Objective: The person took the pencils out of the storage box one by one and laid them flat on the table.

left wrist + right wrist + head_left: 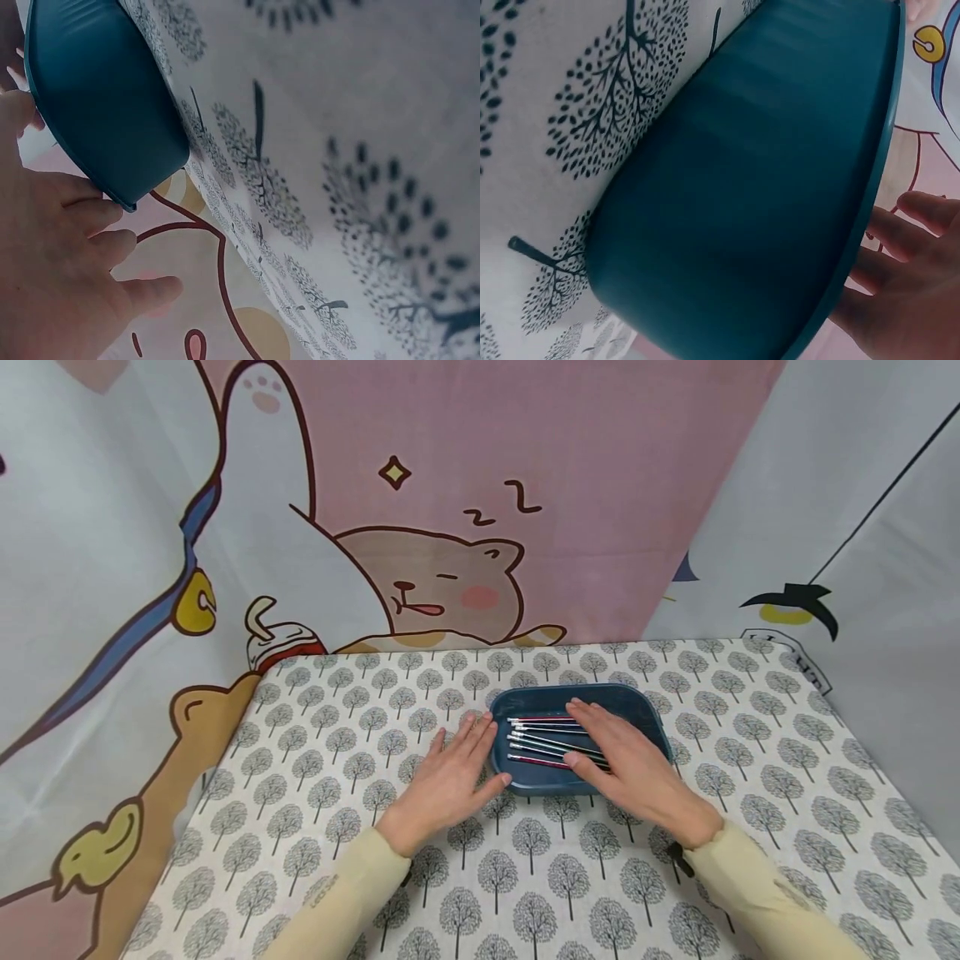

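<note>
A dark blue-green plastic tray [630, 695] stands on the cloth-covered table. Several thin pencils [536, 745] with pale ends lie side by side in it, their right parts hidden beneath my right hand [637, 764]. That hand spreads over the tray's right half, fingers extended; whether it touches the pencils I cannot tell. At the left end of the tray, my left hand [450, 781] has its fingers straight and its fingertips at the rim. The left wrist view shows the tray's outer wall [105, 97] beside these fingers. From the right wrist, the long outer side [735, 195] fills the middle.
A white cloth [330, 860] printed with grey trees covers the table. Behind it hangs a pink and white curtain [600, 510] with cartoon animals, and more printed fabric [75, 652] hangs along the left side.
</note>
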Demonstrator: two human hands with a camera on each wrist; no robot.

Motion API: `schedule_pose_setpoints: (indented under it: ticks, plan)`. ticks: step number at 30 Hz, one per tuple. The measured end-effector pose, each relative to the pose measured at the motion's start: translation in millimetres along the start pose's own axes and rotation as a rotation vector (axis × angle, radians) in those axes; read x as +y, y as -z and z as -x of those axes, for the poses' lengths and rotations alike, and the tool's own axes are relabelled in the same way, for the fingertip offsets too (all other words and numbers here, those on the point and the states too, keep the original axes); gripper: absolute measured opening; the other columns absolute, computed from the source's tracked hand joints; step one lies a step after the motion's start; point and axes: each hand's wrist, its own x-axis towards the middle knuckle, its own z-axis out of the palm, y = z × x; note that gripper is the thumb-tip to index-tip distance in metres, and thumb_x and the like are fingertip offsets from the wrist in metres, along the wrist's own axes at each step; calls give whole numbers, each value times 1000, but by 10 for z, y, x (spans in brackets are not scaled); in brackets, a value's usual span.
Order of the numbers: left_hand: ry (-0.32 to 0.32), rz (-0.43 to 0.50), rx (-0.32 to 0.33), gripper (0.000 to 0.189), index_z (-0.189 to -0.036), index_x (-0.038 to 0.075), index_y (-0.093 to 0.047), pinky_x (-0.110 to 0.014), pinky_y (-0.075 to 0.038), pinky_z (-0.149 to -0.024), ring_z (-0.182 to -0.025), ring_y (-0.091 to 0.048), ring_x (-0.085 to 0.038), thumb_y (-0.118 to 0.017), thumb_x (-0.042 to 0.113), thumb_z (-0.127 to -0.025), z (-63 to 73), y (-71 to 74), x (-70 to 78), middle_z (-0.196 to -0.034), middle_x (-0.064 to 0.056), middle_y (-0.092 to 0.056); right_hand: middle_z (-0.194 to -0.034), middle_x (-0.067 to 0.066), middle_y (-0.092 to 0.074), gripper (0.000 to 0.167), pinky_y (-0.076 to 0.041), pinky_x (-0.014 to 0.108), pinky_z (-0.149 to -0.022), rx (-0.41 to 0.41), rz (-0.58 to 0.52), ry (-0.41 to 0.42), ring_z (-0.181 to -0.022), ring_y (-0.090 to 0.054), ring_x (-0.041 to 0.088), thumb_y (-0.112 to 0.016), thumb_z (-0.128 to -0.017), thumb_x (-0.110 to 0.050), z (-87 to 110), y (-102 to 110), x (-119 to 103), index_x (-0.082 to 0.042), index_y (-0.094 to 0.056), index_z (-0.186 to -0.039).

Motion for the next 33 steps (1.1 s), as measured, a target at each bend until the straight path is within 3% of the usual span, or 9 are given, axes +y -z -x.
schedule_pose_setpoints:
  ticks: [16, 25, 33]
  plan:
    - [-12, -24, 7, 83, -164, 7, -27, -62, -27, -122, -157, -20, -28, -33, 65, -106, -17, -38, -21, -172, -9, -19, -165, 8, -38, 75, -31, 65, -118, -87, 29, 83, -149, -38, 37, -57, -102, -58, -173, -42, -89, -17, -38, -162]
    - [-14, -18, 9, 82, -164, 6, -27, -63, -27, -121, -157, -20, -29, -37, 63, -106, -12, -34, -12, -172, -10, -18, -162, 8, -42, 78, -38, 58, -117, -153, -55, 21, -147, -42, 31, -56, -100, -63, -281, -49, -127, -19, -38, -162]
    - [-9, -8, -5, 82, -164, 7, -25, -64, -27, -121, -157, -21, -30, -36, 63, -106, -14, -26, -10, -172, -9, -16, -154, 7, -52, 67, -43, 53, -115, -183, -95, 33, -141, -50, 27, -66, -100, -48, -400, -114, -79, -14, -49, -155]
